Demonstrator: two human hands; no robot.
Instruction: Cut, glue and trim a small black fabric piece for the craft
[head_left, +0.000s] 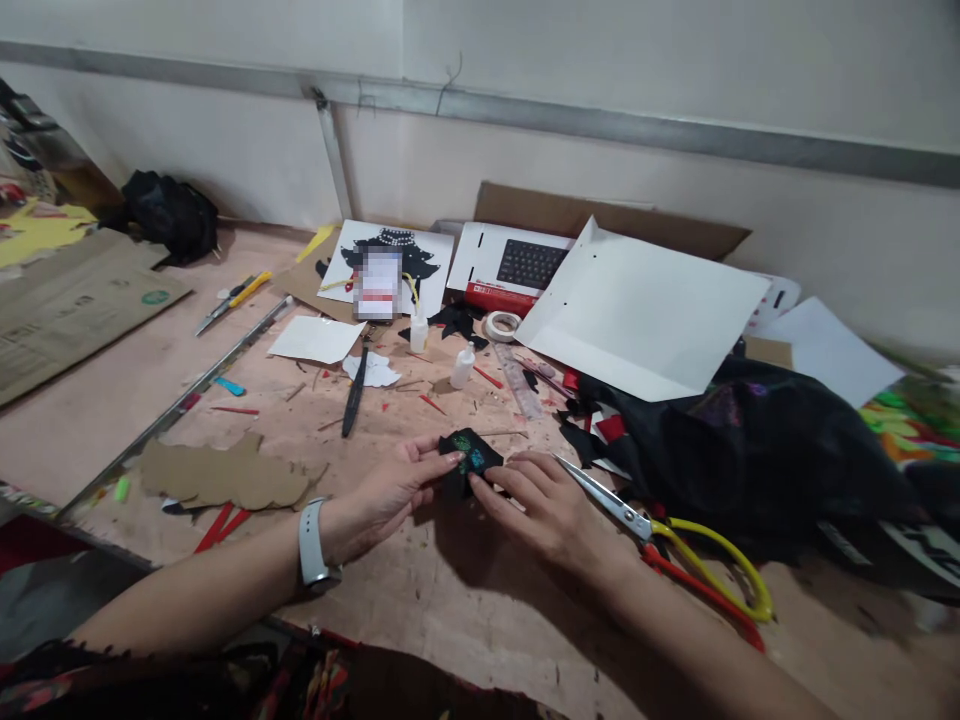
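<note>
Two hands pinch a small black cutout (469, 458) between them on the desk (450, 590), left hand (390, 495) and right hand (544, 505) gripping opposite edges. It looks light and flimsy, best held by its edges. Scissors (660, 535) lie just right.

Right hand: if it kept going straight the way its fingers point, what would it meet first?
The right hand points left, fingertips already on the small black piece. Just past that it would probably meet the left hand's fingers, which hold the piece's other side.
</note>
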